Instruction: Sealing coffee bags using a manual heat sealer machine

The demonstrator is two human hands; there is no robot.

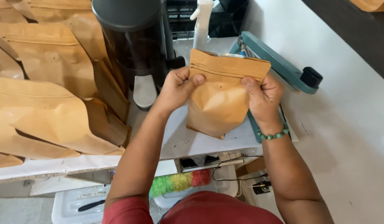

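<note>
A filled brown kraft paper pouch [219, 99] with a zip strip near its top is held upright above the white table [183, 143]. My left hand [177, 87] grips its left upper edge, thumb on the front. On the pouch's right upper edge my right hand [262, 97] pinches it; a green bead bracelet [274, 135] circles that wrist. The pouch's top looks open, with a silvery lining showing.
A teal impulse heat sealer [279, 66] lies just behind the pouch. A dark coffee grinder [136, 45] stands at the back left, a white spray bottle [201, 23] beside it. Several brown pouches [42, 91] are piled at the left. A multicoloured duster [179, 182] lies below the table.
</note>
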